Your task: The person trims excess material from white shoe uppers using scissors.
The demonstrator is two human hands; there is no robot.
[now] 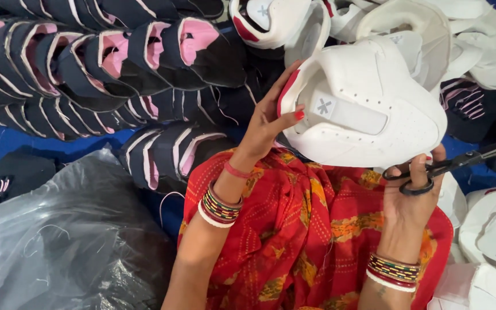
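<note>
The left hand (268,123) grips a white shoe upper (368,103) by its red-trimmed edge, held above the lap; a small grey square label sits by the thumb. The right hand (411,192), just below it, holds black scissors (443,166). Stacked navy-and-pink uppers (87,63) crowd beyond the left hand; a black plastic bag (70,235) lies beside that forearm.
</note>
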